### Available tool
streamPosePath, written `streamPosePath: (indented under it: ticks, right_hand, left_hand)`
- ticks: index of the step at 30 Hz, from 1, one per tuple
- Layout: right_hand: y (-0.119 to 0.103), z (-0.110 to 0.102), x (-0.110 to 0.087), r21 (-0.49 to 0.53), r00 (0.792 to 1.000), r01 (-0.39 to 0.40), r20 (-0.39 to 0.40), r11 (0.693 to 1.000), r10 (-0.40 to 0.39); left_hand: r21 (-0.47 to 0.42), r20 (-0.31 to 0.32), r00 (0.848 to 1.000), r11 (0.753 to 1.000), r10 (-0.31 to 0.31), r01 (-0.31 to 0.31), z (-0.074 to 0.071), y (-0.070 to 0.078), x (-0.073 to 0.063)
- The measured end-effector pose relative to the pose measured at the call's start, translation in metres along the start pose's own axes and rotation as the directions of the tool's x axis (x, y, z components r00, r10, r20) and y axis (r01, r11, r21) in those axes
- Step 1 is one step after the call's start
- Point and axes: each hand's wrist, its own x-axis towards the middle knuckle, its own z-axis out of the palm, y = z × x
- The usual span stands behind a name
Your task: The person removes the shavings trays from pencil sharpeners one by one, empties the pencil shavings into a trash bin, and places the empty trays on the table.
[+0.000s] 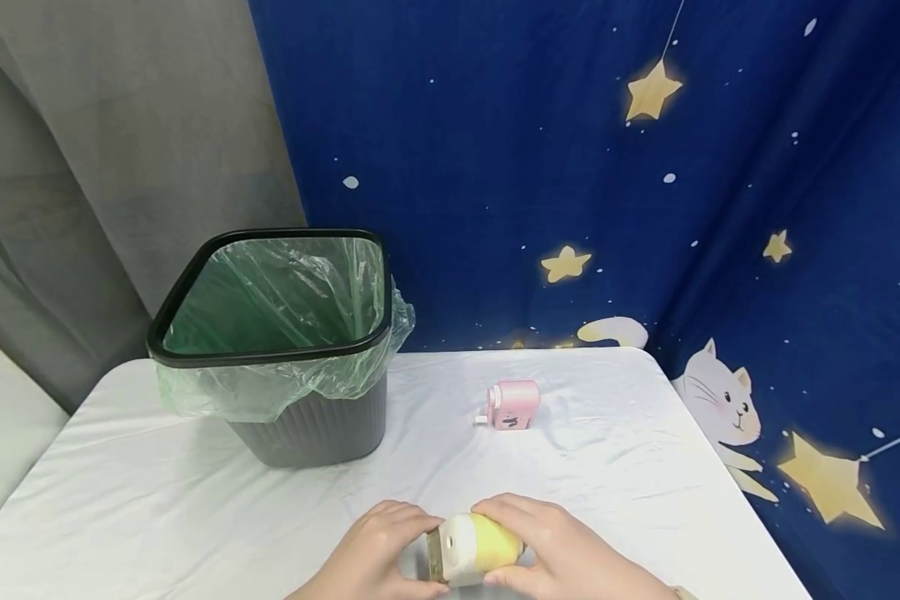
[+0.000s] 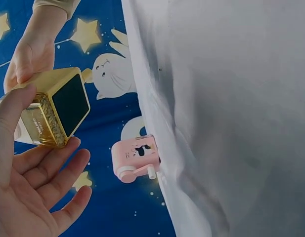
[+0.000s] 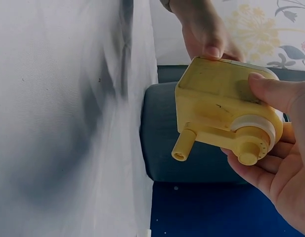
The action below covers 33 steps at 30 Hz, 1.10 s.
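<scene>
Yellow sharpener (image 1: 489,543), left hand (image 1: 378,552) pinching its base (image 2: 72,107); right hand (image 1: 562,543) gripping opposite end

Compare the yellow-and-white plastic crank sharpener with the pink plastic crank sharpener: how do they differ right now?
The yellow-and-white plastic crank sharpener is gripped by the left hand and right hand; the pink plastic crank sharpener stands on the white tablecloth, untouched. The yellow-and-white one's crank ends in a yellow knob, the pink one's in a white knob. Both have boxy bodies with a side crank.
</scene>
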Motion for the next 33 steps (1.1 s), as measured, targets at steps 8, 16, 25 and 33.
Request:
streamPosePath:
  ticks: [8,16,25,33]
  right_hand:
    - [-0.0004,0.0009,-0.0014,-0.013,1.000,-0.023,0.018,1.000,0.023]
    - [-0.0011,0.0017,-0.0018,-0.028,1.000,-0.015,0.018,0.999,0.015]
    - [-0.0020,0.0009,-0.0015,-0.021,1.000,0.011,0.007,1.000,-0.011]
    - [-0.0009,0.0016,-0.0021,-0.023,0.999,0.051,-0.012,0.998,-0.051]
  left_hand:
    - [-0.020,-0.003,1.000,1.000,0.020,-0.020,0.0017,-0.0019,-0.0011]
    - [-0.020,0.010,1.000,1.000,0.013,-0.013,0.0010,-0.0014,-0.0022]
    - [-0.045,-0.020,0.999,0.998,0.038,-0.039,0.0007,-0.0029,-0.0023]
    - [-0.060,-0.058,0.995,0.995,0.075,-0.078,0.0030,-0.0044,-0.0035]
